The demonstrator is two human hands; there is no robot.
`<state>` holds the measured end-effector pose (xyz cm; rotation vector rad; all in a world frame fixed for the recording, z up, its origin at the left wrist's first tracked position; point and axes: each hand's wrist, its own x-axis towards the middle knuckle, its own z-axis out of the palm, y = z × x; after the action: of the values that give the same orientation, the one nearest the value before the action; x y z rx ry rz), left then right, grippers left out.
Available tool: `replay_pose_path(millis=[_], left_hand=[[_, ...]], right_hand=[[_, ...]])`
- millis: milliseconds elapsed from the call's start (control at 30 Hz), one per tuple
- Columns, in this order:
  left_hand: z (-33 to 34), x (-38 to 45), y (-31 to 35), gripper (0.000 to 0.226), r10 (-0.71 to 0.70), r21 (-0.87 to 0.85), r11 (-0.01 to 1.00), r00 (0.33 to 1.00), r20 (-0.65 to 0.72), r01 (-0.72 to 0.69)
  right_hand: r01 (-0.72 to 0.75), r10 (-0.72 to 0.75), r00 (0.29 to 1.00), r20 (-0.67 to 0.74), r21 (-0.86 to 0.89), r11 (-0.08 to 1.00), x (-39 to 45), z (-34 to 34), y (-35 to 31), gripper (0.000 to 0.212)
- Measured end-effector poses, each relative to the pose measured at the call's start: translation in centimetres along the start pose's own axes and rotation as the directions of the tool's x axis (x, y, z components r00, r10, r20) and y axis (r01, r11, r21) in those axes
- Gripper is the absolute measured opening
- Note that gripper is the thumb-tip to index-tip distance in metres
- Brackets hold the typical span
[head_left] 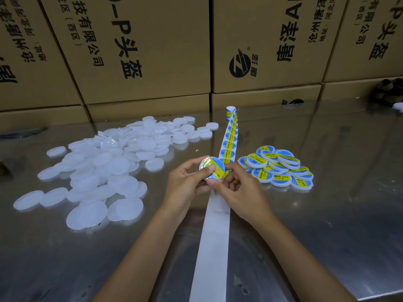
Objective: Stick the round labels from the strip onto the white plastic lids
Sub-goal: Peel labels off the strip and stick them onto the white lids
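both hands (185, 182) (237, 188) clamp lid (212, 168) | bare lids (104, 168) left | labelled pile (279, 168) right | strip (214, 236) between

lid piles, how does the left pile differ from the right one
The left pile holds bare white lids; the right pile holds lids that carry blue and yellow labels. The left pile is far larger and sprawls loosely over the metal table; the right pile is small and stacked tightly. The label strip runs between them. Both hold round lids that look alike in shape and size.
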<state>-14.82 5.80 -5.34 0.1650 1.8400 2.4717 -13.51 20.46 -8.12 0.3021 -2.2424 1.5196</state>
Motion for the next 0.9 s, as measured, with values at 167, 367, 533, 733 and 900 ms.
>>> replay_pose_path(millis=[167, 367, 533, 733, 900], left_hand=[[-0.08, -0.01, 0.16, 0.029, 0.001, -0.050, 0.999, 1.000, 0.019, 0.000], [-0.23, 0.05, 0.44, 0.051, -0.043, -0.038, 0.998, 0.996, 0.080, 0.046], [-0.28, -0.03, 0.64, 0.036, -0.032, 0.013, 0.999, 0.995, 0.091, 0.031], [-0.01, -0.27, 0.55, 0.021, 0.039, 0.120, 0.992, 0.998, 0.055, -0.045], [-0.10, -0.23, 0.45, 0.020, 0.035, 0.132, 0.990, 0.998, 0.042, -0.041]], right_hand=[[0.021, -0.024, 0.999, 0.031, 0.073, 0.997, -0.27, 0.00, -0.30, 0.038], [-0.020, 0.003, 0.997, 0.074, 0.218, 0.976, -0.42, -0.64, -0.66, 0.038], [-0.047, 0.035, 0.997, 0.063, 0.195, 0.980, -0.28, -0.56, -0.46, 0.040], [-0.016, 0.016, 0.999, 0.044, 0.001, 1.000, -0.38, -0.34, -0.15, 0.047], [0.047, -0.044, 0.999, 0.028, -0.102, 0.994, -0.33, -0.50, 0.00, 0.048]])
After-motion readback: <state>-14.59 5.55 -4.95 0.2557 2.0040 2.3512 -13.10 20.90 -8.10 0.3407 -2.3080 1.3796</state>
